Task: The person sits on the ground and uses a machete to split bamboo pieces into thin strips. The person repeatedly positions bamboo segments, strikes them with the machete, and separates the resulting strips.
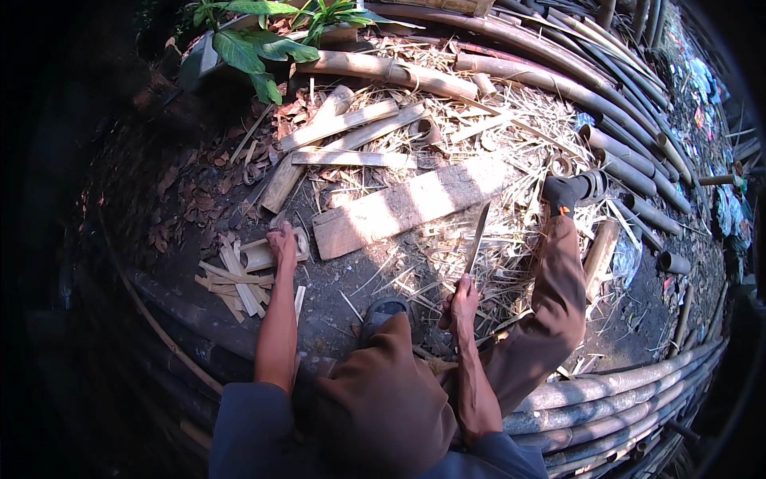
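Observation:
My right hand point(462, 303) is wrapped round the handle of a long knife point(479, 243); its blade points away from me and up, beside a thick wooden plank point(399, 209). On the left, my left hand point(282, 243) is on a short split bamboo section point(257, 255), its fingers curled over the far side and partly in shadow. Against that section lies a small pile of pale bamboo strips point(237, 279). The plank rests on the ground between my hands and the longer bamboo pieces.
Split bamboo lengths point(351, 158) lie beyond the plank among pale shavings point(511, 120). Long bamboo poles point(542, 73) curve round the far right, and more poles point(606, 391) lie at the near right. A leafy plant point(247, 48) stands at the far left. My right leg stretches out beside the shavings.

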Motion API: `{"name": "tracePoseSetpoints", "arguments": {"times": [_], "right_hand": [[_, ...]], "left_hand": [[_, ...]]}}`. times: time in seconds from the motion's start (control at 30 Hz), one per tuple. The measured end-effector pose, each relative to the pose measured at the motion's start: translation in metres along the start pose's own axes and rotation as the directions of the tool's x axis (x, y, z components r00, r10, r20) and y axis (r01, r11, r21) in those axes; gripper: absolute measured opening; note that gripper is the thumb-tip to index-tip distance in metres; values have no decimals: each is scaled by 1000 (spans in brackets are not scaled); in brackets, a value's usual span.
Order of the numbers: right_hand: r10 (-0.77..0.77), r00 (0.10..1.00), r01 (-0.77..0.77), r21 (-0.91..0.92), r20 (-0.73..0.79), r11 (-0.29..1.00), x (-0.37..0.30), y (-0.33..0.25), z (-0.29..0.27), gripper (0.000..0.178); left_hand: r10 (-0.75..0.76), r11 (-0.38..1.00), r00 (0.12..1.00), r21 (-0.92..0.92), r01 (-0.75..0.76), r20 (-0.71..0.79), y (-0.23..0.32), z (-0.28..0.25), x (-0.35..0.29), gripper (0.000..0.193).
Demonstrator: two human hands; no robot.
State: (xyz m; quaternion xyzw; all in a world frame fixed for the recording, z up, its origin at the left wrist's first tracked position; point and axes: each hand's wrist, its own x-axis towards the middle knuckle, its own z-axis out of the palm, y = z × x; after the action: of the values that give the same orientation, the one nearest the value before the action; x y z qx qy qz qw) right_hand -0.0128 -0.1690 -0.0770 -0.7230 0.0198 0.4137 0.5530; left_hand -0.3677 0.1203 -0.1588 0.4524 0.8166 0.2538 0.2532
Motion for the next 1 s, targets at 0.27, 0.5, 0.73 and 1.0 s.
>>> {"name": "tracePoseSetpoints", "arguments": {"times": [0.27,0.5,0.73,1.0], "right_hand": [[-91,966,222,-596,242,772,-23,9,16,49],[-134,974,214,-554,181,805,-22,15,2,48],[-66,964,174,-421,259,890,-28,-3,14,49],[-88,960,193,-403,265,895,-20,9,10,47]], "left_hand": [[-411,576,807,-566,591,424,-60,-6,73,58],[35,443,921,-832,334,388,39,-51,-86,32],[585,35,647,-812,582,489,152,-87,-107,55],[465,100,718,-836,540,519,292,9,-155,63]]}}
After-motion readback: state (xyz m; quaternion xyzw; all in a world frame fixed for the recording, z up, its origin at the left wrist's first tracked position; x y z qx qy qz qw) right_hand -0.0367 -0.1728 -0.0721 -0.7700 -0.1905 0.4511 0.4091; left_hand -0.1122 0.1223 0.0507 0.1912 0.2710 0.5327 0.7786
